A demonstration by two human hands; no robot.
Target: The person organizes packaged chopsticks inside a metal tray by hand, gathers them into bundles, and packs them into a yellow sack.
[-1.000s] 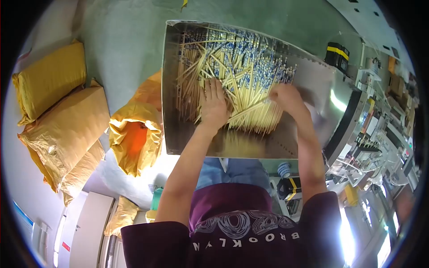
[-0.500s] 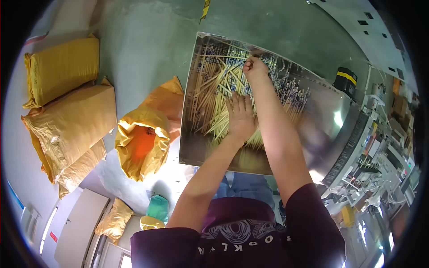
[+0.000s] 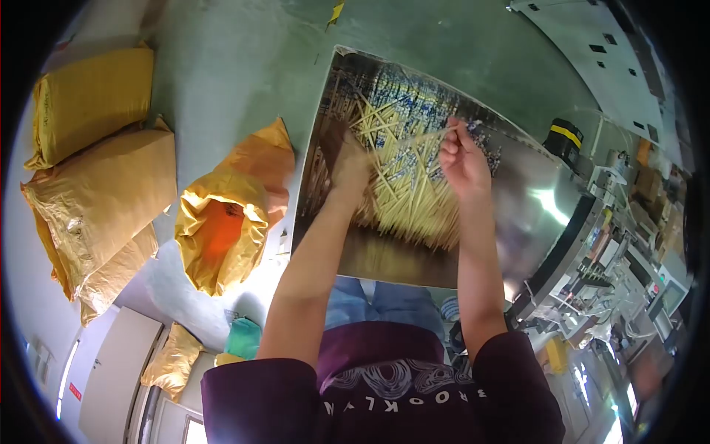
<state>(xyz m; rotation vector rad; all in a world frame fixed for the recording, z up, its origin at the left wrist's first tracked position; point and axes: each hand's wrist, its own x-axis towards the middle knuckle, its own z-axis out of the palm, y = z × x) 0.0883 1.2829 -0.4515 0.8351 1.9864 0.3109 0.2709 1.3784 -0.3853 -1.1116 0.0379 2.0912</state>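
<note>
Many thin pale sticks (image 3: 418,200) with blue-and-white ends lie in a metal tray (image 3: 370,263), some of them crossed at angles over the rest. Pinched in my right hand (image 3: 464,159), above the right part of the pile, are one or more sticks pointing left. My left hand (image 3: 349,164) is over the left part of the pile, smeared by motion, so its fingers cannot be made out. The blue-and-white ends mostly face the tray's far side.
An open yellow sack (image 3: 222,237) with an orange inside stands left of the tray. Full yellow sacks (image 3: 111,200) lie farther left. A black box with a yellow band (image 3: 563,140) and cluttered equipment (image 3: 606,259) are at the right.
My right hand has come back from the tray's far side toward the right, now with sticks in its fingers. My left hand has moved left from the middle of the pile.
</note>
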